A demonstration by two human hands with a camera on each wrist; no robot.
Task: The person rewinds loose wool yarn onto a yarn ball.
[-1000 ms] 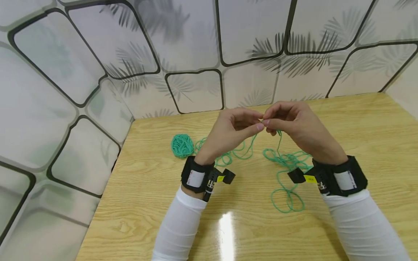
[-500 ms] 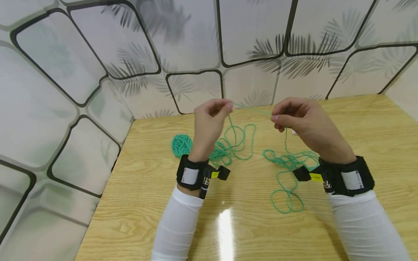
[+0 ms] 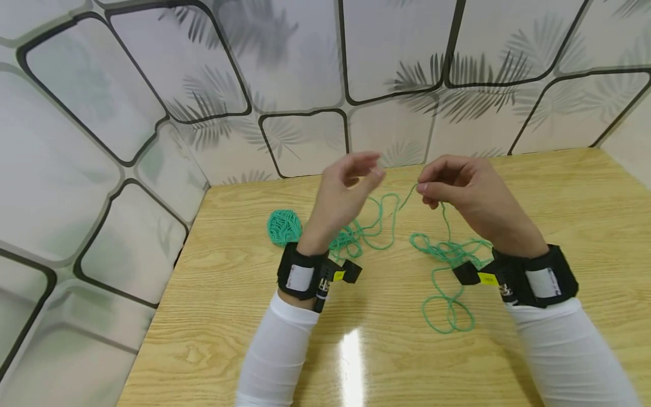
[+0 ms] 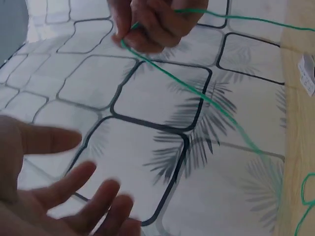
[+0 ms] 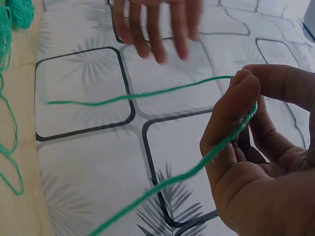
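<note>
My right hand (image 3: 458, 198) pinches green yarn (image 5: 182, 178) between thumb and index finger above the table. One short length sticks out to the left of the fingertips and ends free in the right wrist view; the other runs down to a loose heap of yarn (image 3: 450, 251) below that hand. My left hand (image 3: 346, 195) is raised to the left, its fingers spread with nothing between them, as the left wrist view shows. Behind the left wrist, a ball of green yarn (image 3: 283, 228) sits on the table, with loose yarn loops (image 3: 351, 240) beside it.
The wooden table (image 3: 213, 339) meets a patterned wall (image 3: 305, 68) along its back and left sides. A small white paper tag (image 4: 306, 73) shows at the right of the left wrist view. One yarn loop (image 3: 424, 316) trails toward the table's front.
Both hands met at the yarn, then the left drew a strand out to the left. Since then it has let go and moved slightly right; the strand's free end has dropped. The right hand keeps its pinch.
</note>
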